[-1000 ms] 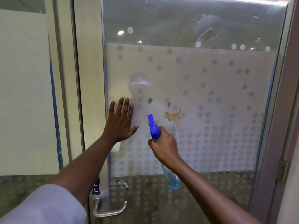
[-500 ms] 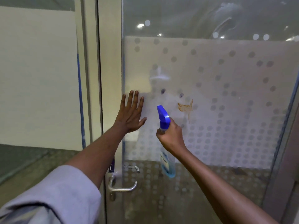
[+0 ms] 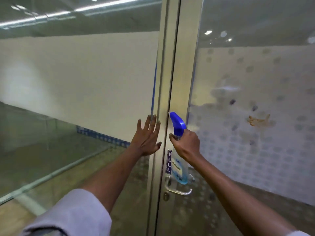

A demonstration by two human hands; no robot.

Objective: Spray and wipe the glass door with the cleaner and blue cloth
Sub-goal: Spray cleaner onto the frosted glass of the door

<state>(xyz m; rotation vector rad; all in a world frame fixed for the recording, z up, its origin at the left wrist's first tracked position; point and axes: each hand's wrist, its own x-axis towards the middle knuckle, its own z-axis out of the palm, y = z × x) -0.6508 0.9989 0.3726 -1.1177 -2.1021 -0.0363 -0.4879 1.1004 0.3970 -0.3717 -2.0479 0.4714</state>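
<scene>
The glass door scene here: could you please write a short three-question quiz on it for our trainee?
1. True or false: the right hand holds the spray bottle with its blue nozzle uppermost.
2. Where is the brown smear? A) on the dotted door glass, right of the bottle; B) on the door handle; C) on the left hand.
3. Fill in: the left hand is open, its fingers spread, and holds ____.

Key
1. True.
2. A.
3. Nothing; the blue cloth is not in view.
</scene>
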